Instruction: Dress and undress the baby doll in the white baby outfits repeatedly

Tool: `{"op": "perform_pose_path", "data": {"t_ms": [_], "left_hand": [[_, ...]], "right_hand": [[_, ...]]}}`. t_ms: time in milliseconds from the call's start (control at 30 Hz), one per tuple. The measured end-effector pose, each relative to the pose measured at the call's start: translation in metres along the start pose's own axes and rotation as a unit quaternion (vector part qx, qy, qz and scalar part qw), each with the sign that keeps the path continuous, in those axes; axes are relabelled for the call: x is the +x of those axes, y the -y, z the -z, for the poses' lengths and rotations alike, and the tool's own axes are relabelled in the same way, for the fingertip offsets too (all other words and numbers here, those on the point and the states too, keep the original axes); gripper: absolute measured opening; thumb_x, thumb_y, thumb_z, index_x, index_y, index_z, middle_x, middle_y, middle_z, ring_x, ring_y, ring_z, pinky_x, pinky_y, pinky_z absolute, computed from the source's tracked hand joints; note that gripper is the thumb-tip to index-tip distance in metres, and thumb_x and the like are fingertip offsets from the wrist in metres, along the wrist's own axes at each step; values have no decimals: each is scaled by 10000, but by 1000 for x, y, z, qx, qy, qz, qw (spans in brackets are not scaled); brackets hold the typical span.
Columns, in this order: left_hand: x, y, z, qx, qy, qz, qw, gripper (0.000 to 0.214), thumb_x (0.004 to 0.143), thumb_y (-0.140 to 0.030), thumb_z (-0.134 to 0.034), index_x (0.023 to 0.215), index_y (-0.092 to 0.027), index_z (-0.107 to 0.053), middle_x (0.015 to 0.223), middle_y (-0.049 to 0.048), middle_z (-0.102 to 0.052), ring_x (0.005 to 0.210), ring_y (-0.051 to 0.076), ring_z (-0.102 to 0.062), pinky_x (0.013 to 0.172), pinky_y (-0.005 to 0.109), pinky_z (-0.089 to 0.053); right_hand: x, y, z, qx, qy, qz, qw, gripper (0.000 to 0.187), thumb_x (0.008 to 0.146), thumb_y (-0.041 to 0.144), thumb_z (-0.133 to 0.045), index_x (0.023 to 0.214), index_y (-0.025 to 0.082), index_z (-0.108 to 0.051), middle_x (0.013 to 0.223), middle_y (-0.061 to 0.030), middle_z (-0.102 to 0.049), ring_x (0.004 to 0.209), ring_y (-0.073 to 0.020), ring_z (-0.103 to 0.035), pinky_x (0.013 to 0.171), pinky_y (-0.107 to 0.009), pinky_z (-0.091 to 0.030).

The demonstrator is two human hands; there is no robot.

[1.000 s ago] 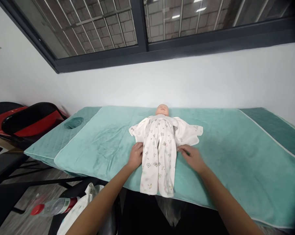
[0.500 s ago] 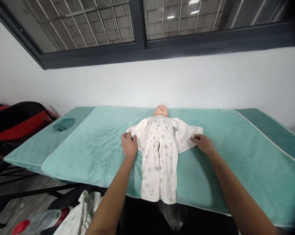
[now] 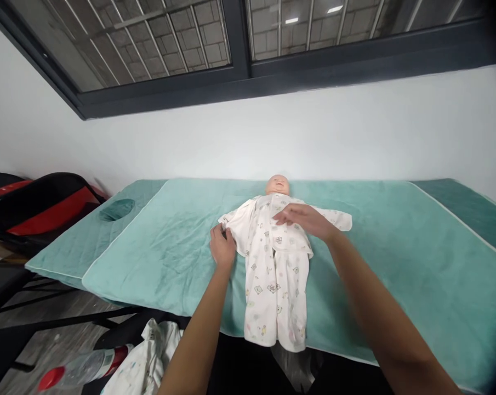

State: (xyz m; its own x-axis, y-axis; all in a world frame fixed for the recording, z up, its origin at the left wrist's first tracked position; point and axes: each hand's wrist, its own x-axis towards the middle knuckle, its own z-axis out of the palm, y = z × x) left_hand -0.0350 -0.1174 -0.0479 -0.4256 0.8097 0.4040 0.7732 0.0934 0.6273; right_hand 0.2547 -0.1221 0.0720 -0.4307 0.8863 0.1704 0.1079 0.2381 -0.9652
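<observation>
Two bare hands work over a baby doll (image 3: pixel 278 184) that lies face up on a green plush-covered bed (image 3: pixel 379 274), its head by the far edge and its legs pointing to the near edge. Around the doll is a white printed top (image 3: pixel 243 220), its sleeves spread out toward the two ends of the bed; the flap on the right side lies across the chest and over the upper part of a pair of white trousers (image 3: pixel 259 302) printed with small animals. The trouser legs lie side by side and reach down to the near edge of the bed. The left hand (image 3: pixel 223 246) is at the outer edge of the top's left side, partly curled, with a small gap between thumb and forefinger; whether it pinches the cloth cannot be told. The right hand (image 3: pixel 303 218) is over the doll's chest, palm down, fingers close together and slightly bent, the tips at the top's front; whether any cloth is caught beneath them is hidden. Toward the left end of the bed is a round hole (image 3: pixel 117 210), with black and red chairs (image 3: pixel 54 211) beyond that end. Below the near edge, on the left, a clear bottle (image 3: pixel 83 368) with a red cap lies beside a crumpled white printed cloth (image 3: pixel 149 354).
</observation>
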Motion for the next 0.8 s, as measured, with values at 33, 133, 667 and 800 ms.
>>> {"op": "perform_pose_path", "data": {"t_ms": [33,133,667,800], "left_hand": [[-1,0,0,1,-2,0,1000,377,951,-349,-477,1282,-178,-535,1256,140,-591,1056,242,-641,938,391,-496],[-1,1,0,-2,0,7,1000,406,925,-351,-524,1294,-182,-529,1243,137,-586,996,226,-654,915,377,-501],[17,-7,12,-129,70,91,985,219,852,-314,-559,1005,-189,-654,849,23,-657,797,150,-626,750,264,-504],[12,-35,29,-138,-2,53,989,199,892,-316,-525,1016,-202,-630,1142,75,-610,1077,176,-582,931,296,-483]], "right_hand": [[3,-12,0,28,-71,8,997,307,875,521,-624,845,232,-725,956,-55,-741,865,-202,-667,743,-324,-483],[7,-56,-1,169,-270,19,948,272,827,480,-674,733,225,-659,768,-20,-690,628,-130,-564,547,-264,-401],[-2,-100,16,343,-347,-48,872,232,718,408,-746,768,219,-622,802,-21,-722,643,-132,-613,549,-246,-468],[0,-105,18,260,-358,-78,893,311,764,515,-679,747,214,-604,756,-36,-722,588,-142,-601,537,-275,-455]]}}
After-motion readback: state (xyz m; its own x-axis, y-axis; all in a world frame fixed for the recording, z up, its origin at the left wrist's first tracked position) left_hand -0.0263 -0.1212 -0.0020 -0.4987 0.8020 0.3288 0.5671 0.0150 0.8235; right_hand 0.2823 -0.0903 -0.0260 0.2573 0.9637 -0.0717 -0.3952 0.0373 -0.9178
